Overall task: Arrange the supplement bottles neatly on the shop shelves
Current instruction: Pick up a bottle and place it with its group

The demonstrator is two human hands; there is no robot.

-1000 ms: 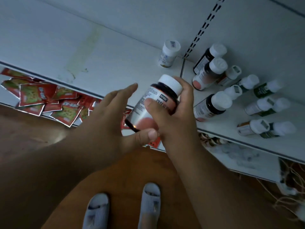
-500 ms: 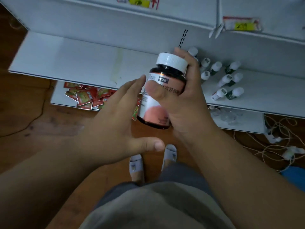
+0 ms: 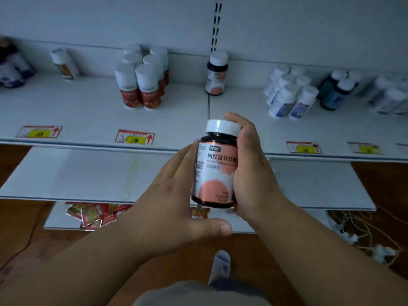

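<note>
Head view: right hand (image 3: pixel 249 171) wraps its fingers (image 3: pixel 234 117) around the rigid, smooth, likely light bottle (image 3: pixel 215 166) (best gripped mid-body), left hand (image 3: pixel 174 195) open, fingertips touching its side

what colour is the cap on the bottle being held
White, on the dark held bottle with its white-and-salmon label; the head view shows it clearly.

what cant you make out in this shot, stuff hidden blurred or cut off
All head view:
- Held bottle: right hand covers the label's right edge, cutting off the text; small print is too fine to read.
- Left hand: whether its fingertips touch the bottle is unclear.
- Far-right bottles: blurred, labels unreadable.
- Bottles at the left edge: cut off by the frame.
- Red packets: partly hidden under the lower shelf.
</note>
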